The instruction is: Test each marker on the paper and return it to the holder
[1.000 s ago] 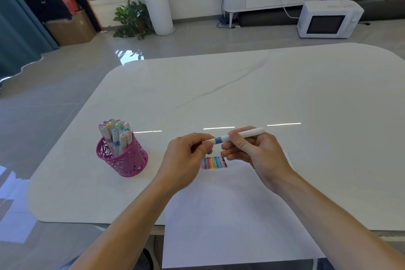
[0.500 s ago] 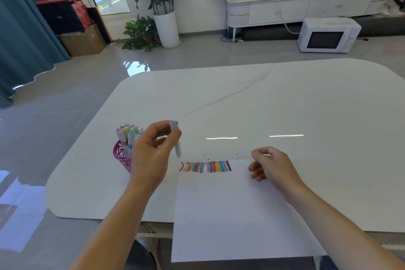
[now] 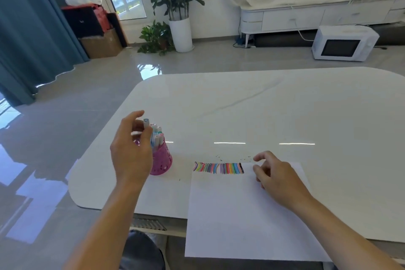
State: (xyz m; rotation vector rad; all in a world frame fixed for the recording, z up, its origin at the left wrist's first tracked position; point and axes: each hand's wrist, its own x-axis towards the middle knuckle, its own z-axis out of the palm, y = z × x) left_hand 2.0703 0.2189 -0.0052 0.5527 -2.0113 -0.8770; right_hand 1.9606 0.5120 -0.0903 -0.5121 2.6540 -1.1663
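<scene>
half a second on, the left hand (image 3: 131,153) had carried the blue marker (image 3: 146,124) to the pink holder (image 3: 164,161), fingers curled round it, its lower end among the other markers (image 3: 158,136); the right hand (image 3: 277,180) rested loosely curled and empty on the paper (image 3: 230,215).

The white table (image 3: 285,105) bears a pink holder (image 3: 163,161) and colour-streaked paper (image 3: 230,215).

Pink perforated plastic holder (image 3: 162,161); white paper sheet (image 3: 241,215) with multicoloured stripe row (image 3: 219,168); white grey-veined marble tabletop (image 3: 263,105).
</scene>
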